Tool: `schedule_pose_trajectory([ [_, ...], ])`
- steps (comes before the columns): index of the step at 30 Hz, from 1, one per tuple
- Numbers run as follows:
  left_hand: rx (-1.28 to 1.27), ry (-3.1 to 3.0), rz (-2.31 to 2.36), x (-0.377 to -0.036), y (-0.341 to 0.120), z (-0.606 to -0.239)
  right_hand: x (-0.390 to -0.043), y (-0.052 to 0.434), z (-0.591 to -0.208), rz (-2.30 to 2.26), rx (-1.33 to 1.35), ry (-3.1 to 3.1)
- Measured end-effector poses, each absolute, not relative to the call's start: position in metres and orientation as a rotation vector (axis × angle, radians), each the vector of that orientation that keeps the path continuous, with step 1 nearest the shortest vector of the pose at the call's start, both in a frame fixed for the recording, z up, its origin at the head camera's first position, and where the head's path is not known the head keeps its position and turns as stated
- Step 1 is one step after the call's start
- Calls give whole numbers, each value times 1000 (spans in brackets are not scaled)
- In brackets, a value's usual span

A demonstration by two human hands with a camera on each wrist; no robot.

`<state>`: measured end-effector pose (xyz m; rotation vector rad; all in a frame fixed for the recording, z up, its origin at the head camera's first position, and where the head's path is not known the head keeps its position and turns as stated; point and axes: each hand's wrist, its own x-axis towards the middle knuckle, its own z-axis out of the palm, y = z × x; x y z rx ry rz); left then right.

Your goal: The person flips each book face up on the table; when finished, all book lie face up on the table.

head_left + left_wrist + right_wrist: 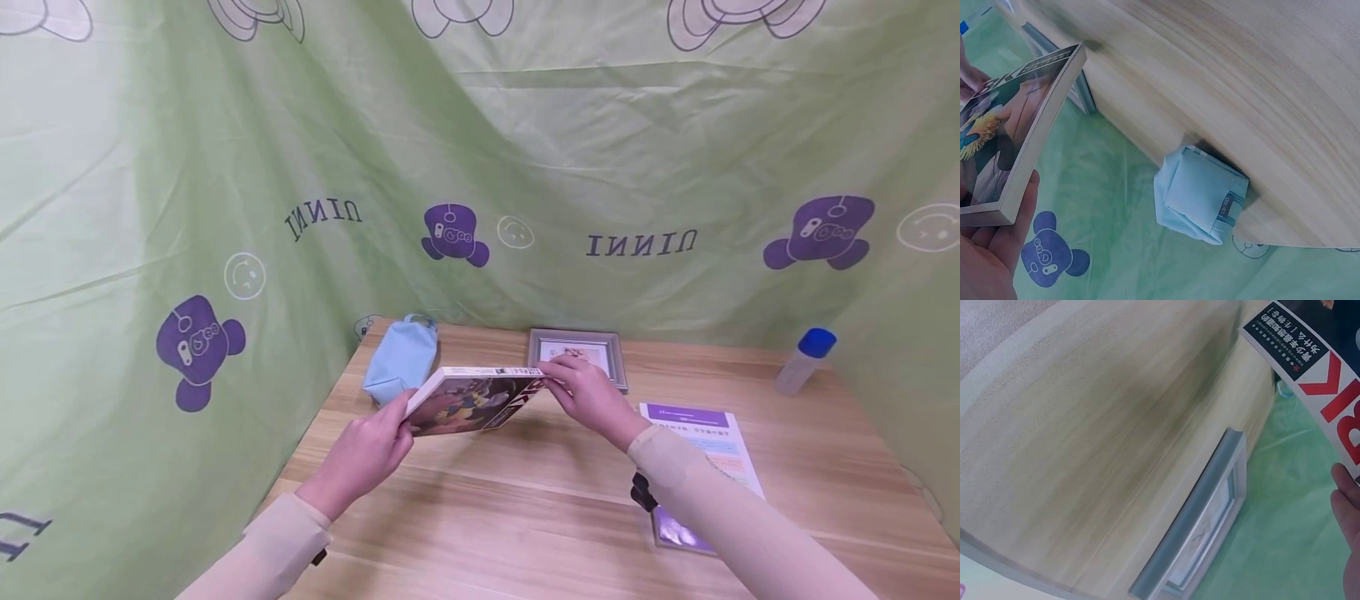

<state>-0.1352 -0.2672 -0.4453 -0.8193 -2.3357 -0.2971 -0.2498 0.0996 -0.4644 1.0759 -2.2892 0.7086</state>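
A thick book (pixel 472 404) with a dark picture cover is held tilted above the table, its spine or page edge facing up. My left hand (pixel 363 450) grips its near left corner; in the left wrist view, the fingers (pixel 1025 203) lie along the white edge. At the far right corner, my right hand (pixel 588 396) pinches the book. Large red letters on a white band of the cover (pixel 1329 400) show in the right wrist view, where only part of that hand (pixel 1349 519) is visible.
A light blue pouch (pixel 405 357) sits at the table's back left. Behind the book lies a grey picture frame (pixel 617 367). A purple-and-white printed sheet (pixel 731 446) is under the right forearm. A blue-capped bottle (pixel 802 367) stands back right. Green cloth (pixel 562 150) hangs around the table.
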Motion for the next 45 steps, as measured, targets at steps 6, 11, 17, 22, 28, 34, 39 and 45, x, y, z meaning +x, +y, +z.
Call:
schedule_pose_trajectory([
  [6,-800,-2350,-336,-137,-266,-448,-251,101,-466,700,1072,-2280],
  [11,-787,-2350,-355,-138,-266,-449,-252,101,-467,717,1050,-2269],
  [17,-753,-2385,-388,-138,-265,-447,-255,101,-468,740,1066,-2225],
  [22,-712,-2403,-435,-138,-263,-448,-254,102,-467,761,1060,-2235],
  [28,-662,-2420,-498,-137,-260,-449,-253,103,-466,785,1045,-2253],
  [34,-613,-2447,-526,-137,-259,-449,-253,103,-466,790,1037,-2259],
  [39,-590,-2475,-577,-138,-257,-449,-253,104,-467,796,1028,-2268],
  [45,-540,-2507,-628,-139,-255,-449,-254,105,-467,817,1025,-2285],
])
